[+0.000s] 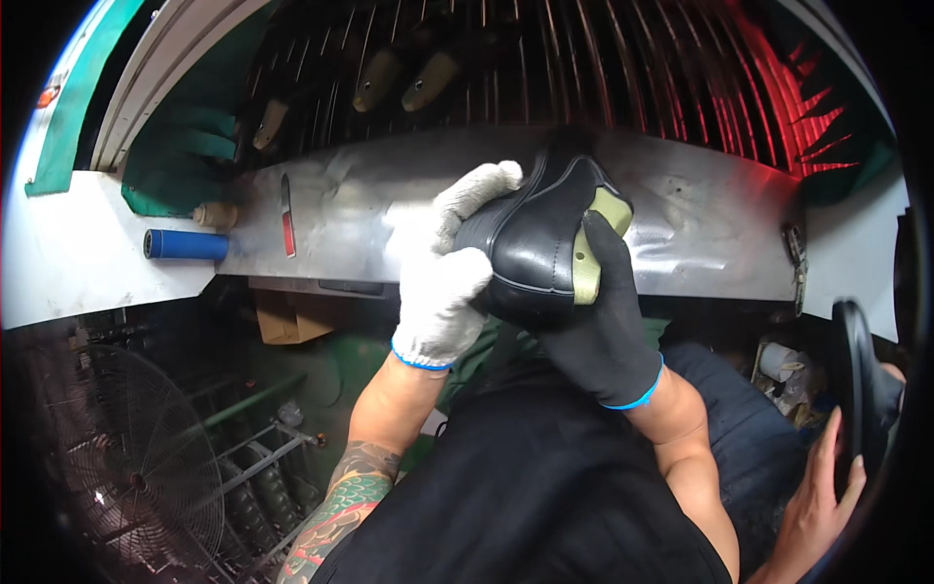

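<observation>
A black leather shoe upper (525, 243) sits over a yellow-green shoe last (611, 210), held up in front of the metal table. Around its left side wraps my left hand (438, 282), in a white knit glove, with the thumb pressed on the leather and the fingers on the far side. My right hand (605, 336), in a black glove with a blue cuff edge, grips the other end. Its thumb lies against the exposed last, and the remaining fingers are hidden underneath.
On the metal table (720, 238) lies a slim red-and-silver tool (288, 229). A blue cylinder (185, 244) rests at left. Behind, several lasts (430, 82) stand by a dark rack of bars. A fan (141, 467) is lower left. Another person's hand (822, 511) holds a black object (856, 380) at right.
</observation>
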Demonstrator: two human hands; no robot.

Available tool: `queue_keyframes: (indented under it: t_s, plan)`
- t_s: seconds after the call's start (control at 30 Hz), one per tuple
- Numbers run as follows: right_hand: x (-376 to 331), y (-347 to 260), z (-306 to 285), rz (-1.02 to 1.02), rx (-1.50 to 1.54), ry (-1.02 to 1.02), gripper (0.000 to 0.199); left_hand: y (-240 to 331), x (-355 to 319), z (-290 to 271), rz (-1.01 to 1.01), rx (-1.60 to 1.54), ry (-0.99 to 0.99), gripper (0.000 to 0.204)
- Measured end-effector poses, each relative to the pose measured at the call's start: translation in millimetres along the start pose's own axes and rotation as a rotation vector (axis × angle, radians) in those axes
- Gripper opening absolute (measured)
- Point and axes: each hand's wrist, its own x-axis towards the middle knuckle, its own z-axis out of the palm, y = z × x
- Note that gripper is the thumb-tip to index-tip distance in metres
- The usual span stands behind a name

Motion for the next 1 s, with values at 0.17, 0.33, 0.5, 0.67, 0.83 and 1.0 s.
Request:
queue_keyframes:
  t_s: [0.17,0.33,0.5,0.67,0.83,1.0]
  plan:
    - [-1.3,-4.2,-2.5,-0.031,0.044,-0.084,0.056,-9.2,-4.2,-7.9,-0.040,-0.273,-0.086,0.086]
    - [-6.3,3.9,-5.0,-0.006,0.062,-0.034,0.051,-19.6,-18.6,-11.0,0.058,-0.032,-0.086,0.089]
    - [-12.5,13.5,-22.8,0.023,0.076,0.069,0.046,-26.0,-33.6,-17.3,0.135,0.228,-0.041,0.084]
    - [-19.1,-5.4,-63.3,0.069,-0.345,0.061,0.049,-43.3,-40.9,-41.8,-0.031,-0.011,-0.088,0.094]
    - [10.5,-52.7,-46.2,-0.086,-0.679,0.146,0.063,-50.8,-25.5,-90.8,-0.144,0.291,0.125,0.038]
    - [116.6,-196.5,-166.8,-0.613,-2.048,0.103,0.045,-53.9,1.9,-140.1,0.457,1.212,0.260,0.028]
